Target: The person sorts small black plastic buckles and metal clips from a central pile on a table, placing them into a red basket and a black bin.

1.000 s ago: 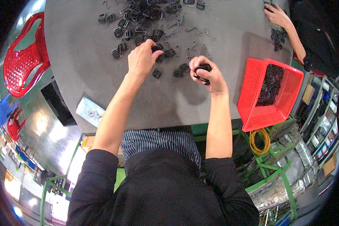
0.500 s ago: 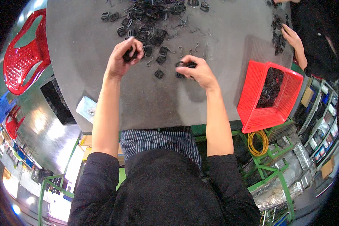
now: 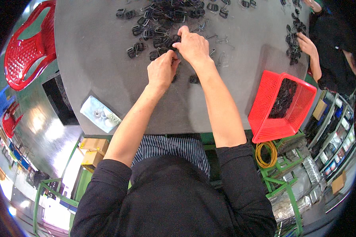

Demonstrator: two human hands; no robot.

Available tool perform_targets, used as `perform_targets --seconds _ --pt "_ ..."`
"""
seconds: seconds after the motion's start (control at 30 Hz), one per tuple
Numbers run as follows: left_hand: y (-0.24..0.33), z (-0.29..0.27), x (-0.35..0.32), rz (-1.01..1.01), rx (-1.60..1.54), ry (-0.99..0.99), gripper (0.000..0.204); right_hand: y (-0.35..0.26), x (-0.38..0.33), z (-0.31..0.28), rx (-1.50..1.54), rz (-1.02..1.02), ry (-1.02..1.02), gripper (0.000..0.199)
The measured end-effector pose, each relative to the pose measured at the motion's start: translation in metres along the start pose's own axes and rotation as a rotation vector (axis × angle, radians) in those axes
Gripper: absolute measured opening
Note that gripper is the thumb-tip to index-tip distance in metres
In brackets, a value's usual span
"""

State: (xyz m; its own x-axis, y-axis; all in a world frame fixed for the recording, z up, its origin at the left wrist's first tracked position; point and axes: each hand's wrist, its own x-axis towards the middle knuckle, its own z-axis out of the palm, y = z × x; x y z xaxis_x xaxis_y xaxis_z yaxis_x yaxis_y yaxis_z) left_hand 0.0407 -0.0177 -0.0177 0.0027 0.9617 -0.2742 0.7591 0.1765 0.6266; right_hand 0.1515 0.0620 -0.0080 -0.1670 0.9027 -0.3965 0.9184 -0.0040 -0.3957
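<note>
Black buckles [image 3: 145, 23], many with thin metal wire hooks, lie in a loose pile on the grey table [image 3: 118, 83]. My left hand [image 3: 161, 70] is closed at the near edge of the pile, its fingers pinched around a black buckle that they mostly hide. Just beyond it, my right hand [image 3: 194, 47] reaches over the pile, thumb and forefinger bent around a black buckle [image 3: 175, 39]. The two hands almost touch. One single buckle [image 3: 194, 79] lies apart below my right wrist.
A red plastic basket [image 3: 261, 106] with black pieces inside stands tilted at the table's right edge. On the left lies a light-blue tray [image 3: 95, 112] with small items. Far right, another person's hand [image 3: 307, 44] touches more buckles. A red chair [image 3: 27, 51] stands left.
Both hands have come together: my left moved right and slightly down, my right moved up and left onto the pile. The view has shifted a little, showing more of the pile and tray.
</note>
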Motion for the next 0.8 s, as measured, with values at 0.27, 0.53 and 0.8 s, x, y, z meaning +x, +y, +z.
perform_targets --seconds 0.27,0.53,0.8 --pt "0.011 -0.009 -0.002 -0.024 -0.038 0.025 0.030 0.063 -0.050 -0.006 0.669 0.216 0.137 0.025" --pt "0.037 0.032 0.014 0.022 0.133 0.124 0.040 0.211 -0.218 -0.154 0.498 0.718 0.820 0.023" --pt "-0.011 -0.036 -0.001 -0.268 -1.130 -0.555 0.018 0.141 -0.191 -0.086 0.245 0.105 0.755 0.010"
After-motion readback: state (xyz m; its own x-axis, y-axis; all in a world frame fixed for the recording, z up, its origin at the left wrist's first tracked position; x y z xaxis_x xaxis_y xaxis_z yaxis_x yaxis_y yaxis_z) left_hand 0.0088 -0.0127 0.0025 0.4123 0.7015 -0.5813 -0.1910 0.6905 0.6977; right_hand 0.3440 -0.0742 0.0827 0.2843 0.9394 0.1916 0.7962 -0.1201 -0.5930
